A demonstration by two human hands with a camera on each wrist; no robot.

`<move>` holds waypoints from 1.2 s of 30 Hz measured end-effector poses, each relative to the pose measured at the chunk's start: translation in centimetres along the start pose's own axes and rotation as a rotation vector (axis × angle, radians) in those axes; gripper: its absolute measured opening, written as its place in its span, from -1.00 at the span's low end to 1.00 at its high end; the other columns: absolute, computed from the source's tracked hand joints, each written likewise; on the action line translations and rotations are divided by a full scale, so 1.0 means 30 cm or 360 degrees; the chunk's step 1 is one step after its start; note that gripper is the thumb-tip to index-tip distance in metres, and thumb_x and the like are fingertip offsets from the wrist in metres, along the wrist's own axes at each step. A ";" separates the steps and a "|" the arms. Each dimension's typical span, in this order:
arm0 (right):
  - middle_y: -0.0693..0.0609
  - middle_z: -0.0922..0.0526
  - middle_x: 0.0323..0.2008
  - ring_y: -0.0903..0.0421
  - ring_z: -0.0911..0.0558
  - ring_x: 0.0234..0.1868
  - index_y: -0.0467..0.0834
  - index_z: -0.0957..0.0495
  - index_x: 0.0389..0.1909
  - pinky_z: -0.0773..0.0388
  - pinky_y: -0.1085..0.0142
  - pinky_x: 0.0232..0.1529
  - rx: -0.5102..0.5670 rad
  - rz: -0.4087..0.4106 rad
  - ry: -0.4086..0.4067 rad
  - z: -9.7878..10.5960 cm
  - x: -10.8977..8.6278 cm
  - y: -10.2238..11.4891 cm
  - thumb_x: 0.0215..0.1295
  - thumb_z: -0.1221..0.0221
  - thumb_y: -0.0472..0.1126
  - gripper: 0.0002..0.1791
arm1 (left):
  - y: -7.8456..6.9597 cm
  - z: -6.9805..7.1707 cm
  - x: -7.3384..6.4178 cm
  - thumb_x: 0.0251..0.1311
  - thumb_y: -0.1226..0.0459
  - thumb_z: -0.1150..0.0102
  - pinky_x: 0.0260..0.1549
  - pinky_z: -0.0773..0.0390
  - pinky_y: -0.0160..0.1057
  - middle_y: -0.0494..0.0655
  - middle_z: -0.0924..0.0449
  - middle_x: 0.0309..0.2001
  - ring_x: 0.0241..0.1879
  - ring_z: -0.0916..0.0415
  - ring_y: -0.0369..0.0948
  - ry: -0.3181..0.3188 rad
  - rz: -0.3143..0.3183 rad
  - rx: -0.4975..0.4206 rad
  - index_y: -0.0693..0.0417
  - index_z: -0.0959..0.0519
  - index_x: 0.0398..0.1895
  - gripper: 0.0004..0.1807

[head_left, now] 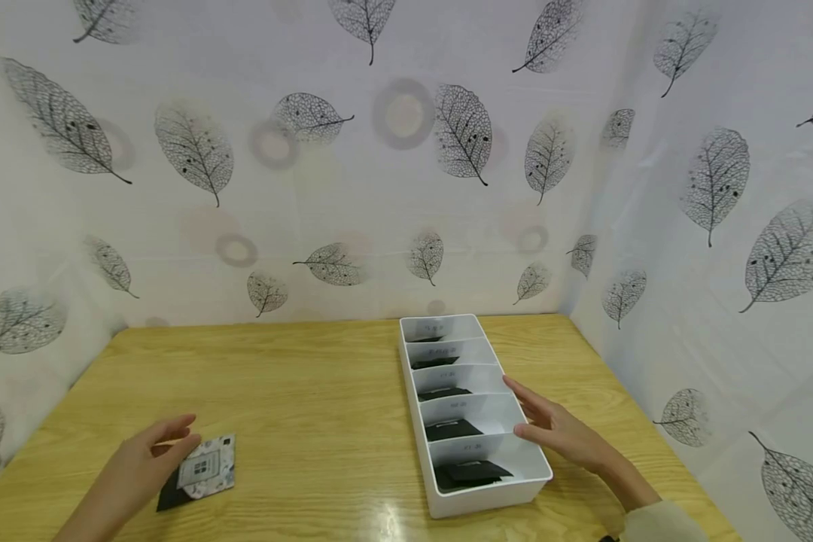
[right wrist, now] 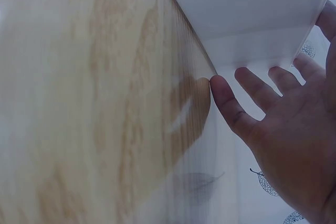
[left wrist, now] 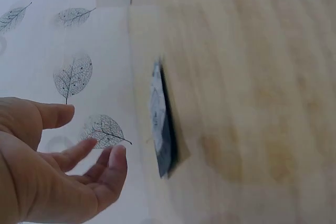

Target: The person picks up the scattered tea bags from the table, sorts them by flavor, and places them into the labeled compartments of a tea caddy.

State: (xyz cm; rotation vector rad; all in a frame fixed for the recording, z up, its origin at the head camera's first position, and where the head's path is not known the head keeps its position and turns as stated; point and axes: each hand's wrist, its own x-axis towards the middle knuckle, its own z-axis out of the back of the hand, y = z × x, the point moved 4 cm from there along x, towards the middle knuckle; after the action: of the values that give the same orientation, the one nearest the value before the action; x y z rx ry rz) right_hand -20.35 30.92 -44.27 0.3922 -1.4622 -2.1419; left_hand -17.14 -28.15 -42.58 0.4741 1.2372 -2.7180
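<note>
My left hand (head_left: 138, 465) hovers over a small flat sachet (head_left: 208, 468) at the table's left. Its upper face is pale and patterned with a printed label; a black part shows beneath it. In the left wrist view the hand (left wrist: 68, 177) has loosely bent fingers, apart from the sachet (left wrist: 158, 119). At right, a long white divided box (head_left: 491, 497) holds black flat packets (head_left: 474, 472) in several compartments. My right hand (head_left: 562, 433) rests against the box's right side, thumb near the rim. From the right wrist view, its fingers (right wrist: 255, 88) look extended along the box wall (right wrist: 257, 14).
Both stand on a wood-grain table (head_left: 312, 391). A pale cloth with a leaf print (head_left: 379, 188) hangs behind the table and along both sides. Small printed marks show on the box's dividers.
</note>
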 end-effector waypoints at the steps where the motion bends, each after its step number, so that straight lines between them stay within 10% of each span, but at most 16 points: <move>1: -0.26 0.21 0.64 0.41 -0.13 0.48 -0.11 0.14 0.68 -0.33 0.47 0.31 0.0005 0.0005 0.0002 0.000 0.000 -0.001 0.59 -0.03 -0.35 -0.20 | 0.016 -0.001 -0.001 0.49 -0.26 0.04 -0.11 -0.64 0.13 0.54 -0.31 0.33 0.19 -0.42 0.36 0.0002 0.0021 0.0033 0.46 -0.15 0.53 -0.02; 10: -0.26 0.18 0.64 0.15 -0.05 0.55 -0.10 0.11 0.68 -0.28 0.49 0.32 -0.0016 0.0002 -0.0017 -0.001 -0.005 -0.001 0.59 -0.04 -0.34 -0.21 | 0.133 -0.023 0.024 0.41 -0.12 -0.21 -0.13 -0.66 0.16 0.69 -0.35 0.21 0.12 -0.43 0.46 0.0067 0.0010 0.0287 0.73 -0.17 0.33 0.00; 16: -0.25 0.16 0.63 0.36 -0.12 0.49 -0.09 0.09 0.68 -0.27 0.50 0.32 -0.0030 -0.0024 -0.0036 -0.002 -0.012 -0.005 0.58 -0.05 -0.32 -0.21 | 0.145 -0.052 0.026 0.26 -0.12 -0.38 -0.08 -0.60 0.20 0.60 -0.48 0.00 0.05 -0.47 0.41 0.0064 0.0033 0.0345 0.75 -0.16 0.29 0.09; 25: -0.32 0.19 0.62 -0.33 0.06 0.54 -0.13 0.11 0.68 -0.29 0.50 0.31 -0.0038 0.0008 -0.0016 -0.007 -0.007 0.005 0.59 -0.05 -0.33 -0.21 | 0.109 -0.079 0.044 0.08 -0.20 -0.48 -0.04 -0.52 0.33 0.64 -0.35 0.08 0.05 -0.44 0.36 -0.0012 0.0004 0.0502 0.60 -0.25 0.34 0.15; 36: -0.27 0.19 0.63 0.48 -0.15 0.45 -0.12 0.12 0.68 -0.28 0.50 0.32 -0.0004 0.0010 -0.0025 -0.001 -0.001 -0.004 0.58 -0.05 -0.33 -0.20 | 0.020 -0.099 0.068 0.12 -0.03 -0.49 -0.11 -0.53 0.32 0.63 -0.32 0.11 -0.01 -0.47 0.26 -0.0198 -0.0143 0.0577 0.52 -0.36 0.34 -0.05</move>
State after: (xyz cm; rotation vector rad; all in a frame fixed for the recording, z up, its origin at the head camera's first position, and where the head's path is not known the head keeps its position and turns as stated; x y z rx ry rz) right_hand -20.33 30.95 -44.40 0.3698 -1.4675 -2.1463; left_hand -18.23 -26.25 -45.51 0.2817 0.7540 -3.0059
